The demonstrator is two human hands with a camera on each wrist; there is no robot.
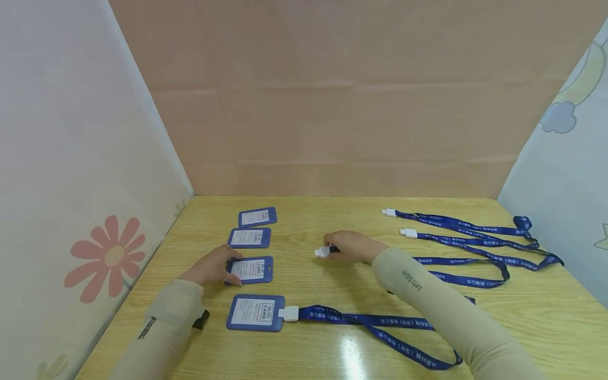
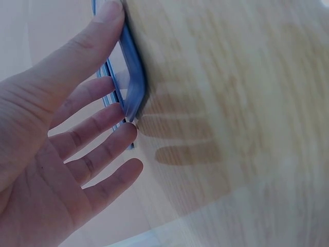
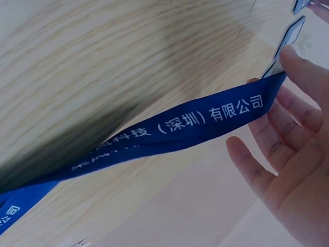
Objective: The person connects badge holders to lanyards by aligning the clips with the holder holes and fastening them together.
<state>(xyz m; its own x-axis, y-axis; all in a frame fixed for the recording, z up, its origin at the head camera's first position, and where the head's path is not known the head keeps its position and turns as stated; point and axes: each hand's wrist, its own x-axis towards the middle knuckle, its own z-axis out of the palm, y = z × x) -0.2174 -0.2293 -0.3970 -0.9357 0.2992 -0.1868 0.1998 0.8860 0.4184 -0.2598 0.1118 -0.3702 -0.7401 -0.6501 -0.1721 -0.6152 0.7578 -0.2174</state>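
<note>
My left hand (image 1: pixel 212 266) holds the left end of a blue ID badge holder (image 1: pixel 254 269) that lies third from the back in a column. In the left wrist view, the thumb is on the holder's blue edge (image 2: pixel 134 77) and the fingertips meet its other side. My right hand (image 1: pixel 355 247) pinches a dark blue lanyard (image 3: pixel 190 121) just behind its white clip (image 1: pixel 322 252), above the middle of the table. The clip points left, toward the badge holders. White lettering runs along the strap, which trails away from the fingers in the right wrist view.
Two more badge holders (image 1: pixel 249 238) lie behind the held one. In front, another badge holder (image 1: pixel 256 313) is joined to a lanyard (image 1: pixel 351 319). Two lanyards with white clips (image 1: pixel 409 233) lie at the back right. Walls border the wooden table (image 1: pixel 304 211) at left, back and right.
</note>
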